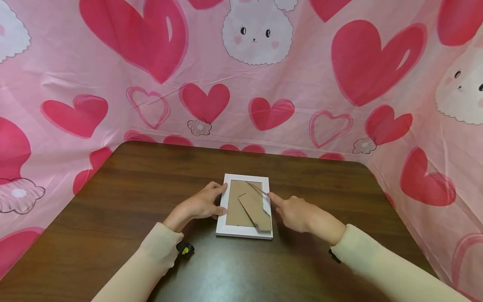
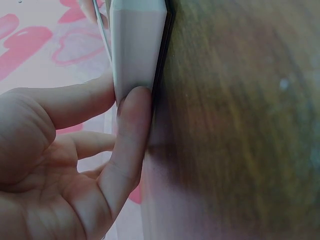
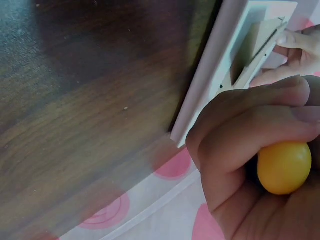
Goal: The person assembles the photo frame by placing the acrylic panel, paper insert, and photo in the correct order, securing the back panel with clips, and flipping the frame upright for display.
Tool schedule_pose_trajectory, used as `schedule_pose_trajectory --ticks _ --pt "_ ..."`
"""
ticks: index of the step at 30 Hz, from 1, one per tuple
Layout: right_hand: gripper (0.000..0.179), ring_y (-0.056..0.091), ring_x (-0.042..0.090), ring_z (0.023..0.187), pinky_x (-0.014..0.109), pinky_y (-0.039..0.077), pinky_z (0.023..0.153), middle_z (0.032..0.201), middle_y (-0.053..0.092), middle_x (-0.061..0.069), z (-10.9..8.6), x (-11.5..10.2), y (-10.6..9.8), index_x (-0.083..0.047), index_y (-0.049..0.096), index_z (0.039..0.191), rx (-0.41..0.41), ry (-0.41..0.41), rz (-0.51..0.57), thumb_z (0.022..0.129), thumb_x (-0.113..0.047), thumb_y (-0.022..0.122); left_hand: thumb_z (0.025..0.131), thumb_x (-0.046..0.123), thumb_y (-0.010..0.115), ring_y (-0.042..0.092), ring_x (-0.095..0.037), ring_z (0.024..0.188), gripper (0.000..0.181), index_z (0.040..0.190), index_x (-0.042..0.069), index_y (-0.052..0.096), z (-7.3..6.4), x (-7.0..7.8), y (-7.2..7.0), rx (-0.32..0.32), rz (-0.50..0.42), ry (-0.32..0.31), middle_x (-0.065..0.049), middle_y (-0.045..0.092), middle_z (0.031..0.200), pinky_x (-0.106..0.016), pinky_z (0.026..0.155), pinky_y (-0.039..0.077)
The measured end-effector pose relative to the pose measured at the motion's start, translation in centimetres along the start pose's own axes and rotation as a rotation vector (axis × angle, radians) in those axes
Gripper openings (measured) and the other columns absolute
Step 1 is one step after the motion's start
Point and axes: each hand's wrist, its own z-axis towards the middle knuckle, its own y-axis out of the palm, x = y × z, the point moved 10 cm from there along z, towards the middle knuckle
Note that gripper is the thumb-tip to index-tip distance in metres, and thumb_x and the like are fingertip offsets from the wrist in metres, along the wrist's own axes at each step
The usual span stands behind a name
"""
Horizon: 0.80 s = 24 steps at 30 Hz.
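Observation:
A white picture frame [image 1: 221,218] lies face down on the table, its brown backing board [image 1: 235,209] showing. On the board is a cardboard stand leg [image 1: 260,218], its lower end over the frame's right border. My left hand [image 1: 203,203] holds the frame's left side; in the left wrist view one finger rests along the white side wall. My right hand [image 1: 298,214] grips a screwdriver by its yellow handle [image 3: 285,167], the butt showing in the palm. Its thin metal shaft [image 1: 258,188] slants across the upper right of the backing.
The frame rests on a dark brown wooden table [image 1: 151,180]. Behind and at both sides hangs a pink cloth [image 1: 234,79] printed with hearts and white animal faces. A black wrist strap piece with yellow [image 1: 185,250] sits at the left cuff.

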Motion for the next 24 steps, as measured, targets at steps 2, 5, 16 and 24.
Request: schedule_pose_trajectory --ticks 2,5,16,24 --pt "0.058 0.048 0.017 0.051 0.032 0.045 0.05 0.065 0.051 0.005 0.0 0.0 0.2 -0.018 0.036 0.166 0.006 0.009 -0.007 0.111 -0.015 0.054 0.092 -0.001 0.08 0.064 -0.023 0.097 0.089 0.166 0.004 0.031 0.0 0.0 0.0 0.002 0.001 -0.001 -0.021 0.038 0.151 -0.034 0.072 0.065" --pt "0.06 0.05 0.02 0.054 0.033 0.046 0.05 0.068 0.053 0.007 0.0 0.2 0.5 -0.021 0.035 0.166 0.005 0.037 -0.014 0.111 -0.015 0.055 0.092 0.0 0.08 0.064 -0.023 0.096 0.089 0.166 0.004 0.031 0.0 0.0 0.0 0.005 0.006 0.0 -0.021 0.038 0.151 -0.034 0.072 0.065" --pt "0.084 0.048 0.022 0.056 0.033 0.044 0.048 0.067 0.051 0.009 -0.1 -0.1 1.7 -0.017 0.032 0.166 0.017 0.042 -0.084 0.094 0.012 0.064 0.093 0.0 0.08 0.064 -0.023 0.097 0.088 0.166 0.004 0.031 -0.1 0.1 0.1 0.003 0.01 0.001 -0.02 0.038 0.15 -0.033 0.073 0.065" --pt "0.079 0.052 0.025 0.058 0.037 0.048 0.049 0.065 0.05 0.01 -0.4 -0.8 1.7 -0.011 0.035 0.163 0.067 0.025 -0.093 0.093 0.013 0.064 0.093 0.001 0.08 0.064 -0.023 0.095 0.089 0.166 0.003 0.031 -0.2 0.2 -0.1 0.001 0.023 0.0 -0.021 0.038 0.15 -0.033 0.072 0.065"
